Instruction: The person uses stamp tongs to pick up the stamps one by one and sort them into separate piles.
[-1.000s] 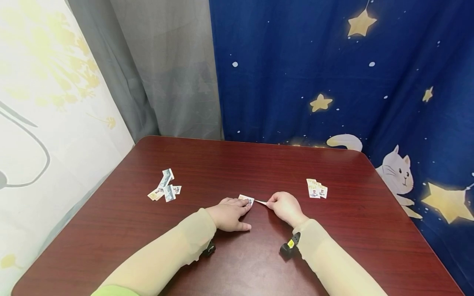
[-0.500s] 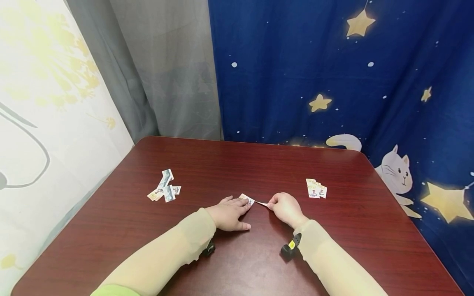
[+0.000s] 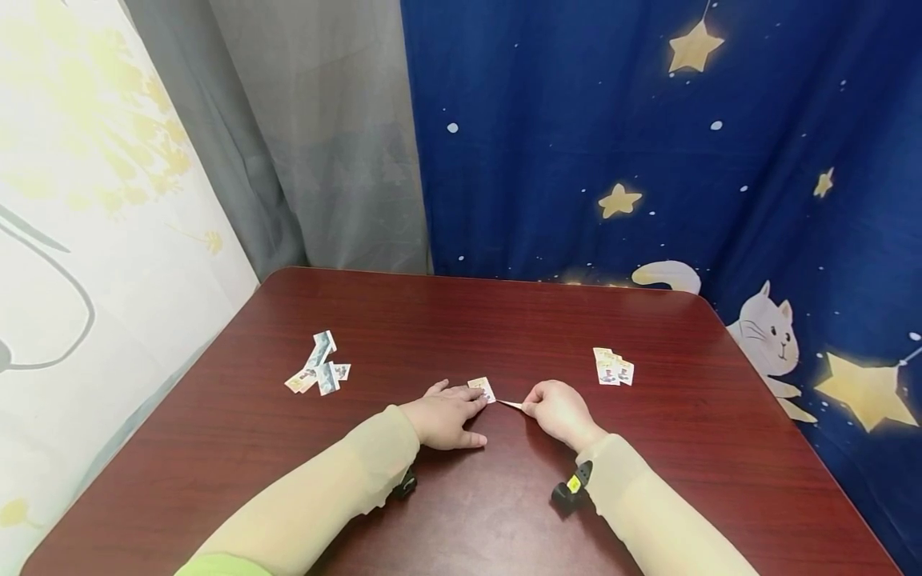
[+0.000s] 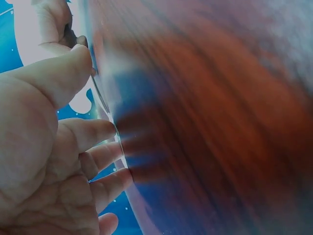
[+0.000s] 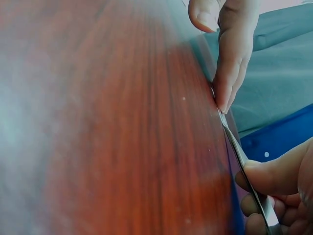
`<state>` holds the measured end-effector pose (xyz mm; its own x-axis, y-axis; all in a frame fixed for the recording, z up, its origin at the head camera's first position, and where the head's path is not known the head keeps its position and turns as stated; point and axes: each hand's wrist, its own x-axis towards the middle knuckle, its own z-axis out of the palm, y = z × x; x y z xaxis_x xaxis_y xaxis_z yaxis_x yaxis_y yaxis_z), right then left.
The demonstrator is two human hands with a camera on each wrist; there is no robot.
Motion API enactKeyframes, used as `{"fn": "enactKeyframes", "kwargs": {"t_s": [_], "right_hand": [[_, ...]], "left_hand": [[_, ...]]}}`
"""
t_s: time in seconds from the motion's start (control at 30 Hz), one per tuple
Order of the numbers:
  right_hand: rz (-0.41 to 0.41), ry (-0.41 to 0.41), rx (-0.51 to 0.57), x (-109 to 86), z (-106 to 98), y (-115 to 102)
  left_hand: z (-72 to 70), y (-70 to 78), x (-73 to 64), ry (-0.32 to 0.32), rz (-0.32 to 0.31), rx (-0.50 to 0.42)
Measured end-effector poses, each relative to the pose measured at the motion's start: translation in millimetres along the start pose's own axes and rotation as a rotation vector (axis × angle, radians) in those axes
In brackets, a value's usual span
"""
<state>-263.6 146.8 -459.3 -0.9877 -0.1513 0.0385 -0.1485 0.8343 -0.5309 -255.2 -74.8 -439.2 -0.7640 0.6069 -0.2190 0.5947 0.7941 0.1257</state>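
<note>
A small, flat white rectangular card printed with a coloured picture [image 3: 481,385] lies near the middle of the worktop, partly covered by fingertips. The left hand [image 3: 446,416] rests palm down over it, fingers spread and extended, grasping nothing; its fingertips press on the card and its thumb points out to the side. A slim, silver metal tweezer-like tool [image 3: 511,404] reaches the card's near right corner at a low slant; whether its tip grips the card is too small to tell. The right hand [image 3: 560,414] pinches this tool between thumb and curled fingers.

Farther out to the left, a loose, overlapping group of small white paper cards with blue-grey and yellowish prints [image 3: 328,379] lies on the worktop. Well apart on the right, a tighter overlapping cluster of white cards with yellow and dark reddish prints [image 3: 608,373] lies flat. All rest on the dark red-brown, wood-grained worktop with rounded corners [image 3: 432,320].

Both arms wear pale cream sleeves [image 3: 317,472]. A black device with a yellow label [image 3: 572,486] sits at the right wrist. Beyond hang a grey curtain [image 3: 338,136] and a deep blue curtain with yellow stars and a white cat [image 3: 533,160].
</note>
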Motion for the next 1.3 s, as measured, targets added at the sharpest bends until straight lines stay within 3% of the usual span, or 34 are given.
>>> {"fn": "enactKeyframes", "kwargs": {"t_s": [0.43,0.8,1.3], "right_hand": [[-0.001,-0.013,0.012,-2.6,-0.3,-0.1],[0.049,-0.002,0.009,2.1,-0.7,1.5],[0.027,0.034,0.006,3.3,3.8,-3.1]], "left_hand": [[2.5,-1.9,-0.9,0.006,0.013,-0.010],[0.0,-2.3,-3.7,-0.015,0.026,-0.011],[2.2,-1.8,-2.0,-0.031,0.023,0.008]]}}
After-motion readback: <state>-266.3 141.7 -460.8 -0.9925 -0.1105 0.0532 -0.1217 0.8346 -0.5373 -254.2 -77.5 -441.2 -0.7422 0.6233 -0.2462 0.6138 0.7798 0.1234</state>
